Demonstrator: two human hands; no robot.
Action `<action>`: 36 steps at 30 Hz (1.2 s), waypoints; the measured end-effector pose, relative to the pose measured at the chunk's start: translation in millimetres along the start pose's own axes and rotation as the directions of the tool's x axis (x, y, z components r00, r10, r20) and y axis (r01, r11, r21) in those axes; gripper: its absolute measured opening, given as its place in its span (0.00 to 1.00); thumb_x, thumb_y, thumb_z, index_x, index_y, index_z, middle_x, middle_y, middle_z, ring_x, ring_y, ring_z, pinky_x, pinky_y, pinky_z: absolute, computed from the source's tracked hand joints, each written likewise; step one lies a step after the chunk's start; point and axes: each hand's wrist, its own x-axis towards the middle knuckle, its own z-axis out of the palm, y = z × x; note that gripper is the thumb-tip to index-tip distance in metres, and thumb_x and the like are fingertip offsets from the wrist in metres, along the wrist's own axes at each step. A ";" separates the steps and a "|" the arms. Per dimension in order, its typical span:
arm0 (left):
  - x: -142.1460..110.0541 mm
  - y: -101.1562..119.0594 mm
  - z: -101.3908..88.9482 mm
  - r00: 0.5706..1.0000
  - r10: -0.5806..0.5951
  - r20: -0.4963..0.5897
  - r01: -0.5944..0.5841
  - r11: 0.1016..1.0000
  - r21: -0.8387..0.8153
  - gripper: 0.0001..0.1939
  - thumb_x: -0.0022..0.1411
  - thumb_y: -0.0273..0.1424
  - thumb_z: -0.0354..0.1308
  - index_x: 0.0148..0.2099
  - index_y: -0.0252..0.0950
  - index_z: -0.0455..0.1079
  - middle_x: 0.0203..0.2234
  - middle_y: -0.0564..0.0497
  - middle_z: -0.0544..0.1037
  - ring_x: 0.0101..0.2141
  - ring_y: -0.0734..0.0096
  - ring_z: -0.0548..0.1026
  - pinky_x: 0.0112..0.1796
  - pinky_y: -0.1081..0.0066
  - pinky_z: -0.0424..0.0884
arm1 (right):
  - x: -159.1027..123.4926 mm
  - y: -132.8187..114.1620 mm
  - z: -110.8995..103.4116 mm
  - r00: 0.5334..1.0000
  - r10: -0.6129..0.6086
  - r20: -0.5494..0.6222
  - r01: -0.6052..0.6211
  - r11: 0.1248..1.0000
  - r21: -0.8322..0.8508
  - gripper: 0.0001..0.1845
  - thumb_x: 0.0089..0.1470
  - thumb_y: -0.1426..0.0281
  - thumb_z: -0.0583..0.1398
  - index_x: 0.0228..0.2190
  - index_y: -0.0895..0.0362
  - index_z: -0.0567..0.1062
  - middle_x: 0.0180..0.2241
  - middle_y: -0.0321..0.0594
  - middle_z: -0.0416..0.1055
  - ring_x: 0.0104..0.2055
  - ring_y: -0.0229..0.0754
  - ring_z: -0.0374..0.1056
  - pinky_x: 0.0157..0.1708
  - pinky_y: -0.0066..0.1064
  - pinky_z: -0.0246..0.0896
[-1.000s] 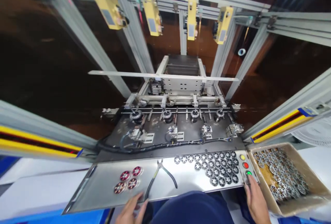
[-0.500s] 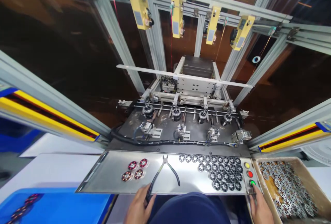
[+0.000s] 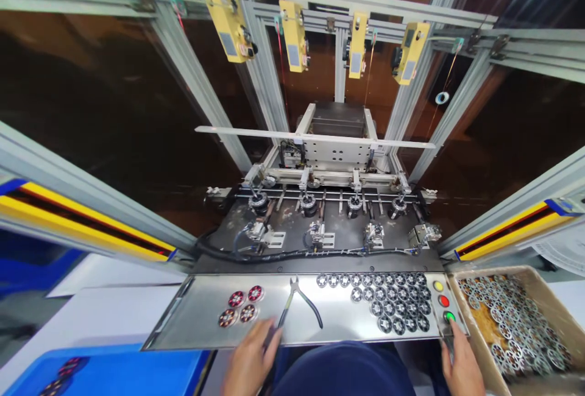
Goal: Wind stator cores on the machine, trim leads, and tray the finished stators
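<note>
Metal surface fronts framed machine; toward seven o'clock, left hand grips pliers; toward five, right hand touches green button, grip otherwise indeterminate.

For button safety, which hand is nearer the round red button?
Right hand, at the round green button just below the red button; left hand is far left, at the black-handled metal pliers.

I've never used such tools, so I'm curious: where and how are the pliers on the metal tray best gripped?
Probably by the dark handles, coming from the near side. The pliers lie with their metal head pointing away and the handles spread toward the near side, one reaching the left hand. That spread suggests gathering both handles into one grip.
</note>
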 end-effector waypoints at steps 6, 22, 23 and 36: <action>159.4 4.7 -15.6 0.978 0.192 0.087 -0.198 0.978 0.072 0.24 0.72 0.37 0.41 0.62 0.34 0.66 0.61 0.41 0.71 0.62 0.59 0.66 0.63 0.57 0.61 | 4.5 -9.7 2.3 0.995 -0.064 -0.081 0.064 0.998 -0.002 0.34 0.65 0.61 0.48 0.66 0.61 0.51 0.56 0.61 0.65 0.55 0.65 0.67 0.52 0.56 0.67; 281.5 4.4 39.9 0.874 0.265 0.408 -0.372 0.904 0.210 0.23 0.68 0.37 0.57 0.62 0.37 0.64 0.64 0.41 0.64 0.62 0.49 0.64 0.58 0.42 0.62 | -4.9 -36.3 5.9 0.993 0.103 -0.051 -0.100 0.993 0.071 0.35 0.64 0.64 0.49 0.68 0.58 0.47 0.65 0.58 0.53 0.65 0.64 0.56 0.60 0.58 0.59; 281.6 4.0 41.6 0.873 0.261 0.412 -0.369 0.905 0.209 0.24 0.68 0.37 0.57 0.62 0.37 0.64 0.64 0.41 0.64 0.62 0.49 0.64 0.58 0.42 0.62 | -4.6 -36.2 5.2 0.994 0.099 -0.045 -0.096 0.993 0.069 0.35 0.64 0.64 0.49 0.68 0.59 0.47 0.65 0.58 0.54 0.65 0.64 0.56 0.60 0.58 0.59; 266.9 9.9 16.8 0.926 0.261 0.273 -0.292 0.953 0.079 0.29 0.67 0.42 0.54 0.64 0.31 0.61 0.65 0.34 0.63 0.63 0.48 0.64 0.60 0.48 0.63 | -0.7 -21.5 -0.6 0.997 0.008 -0.081 -0.005 0.999 0.035 0.34 0.65 0.66 0.49 0.69 0.58 0.45 0.60 0.56 0.63 0.58 0.58 0.66 0.55 0.52 0.66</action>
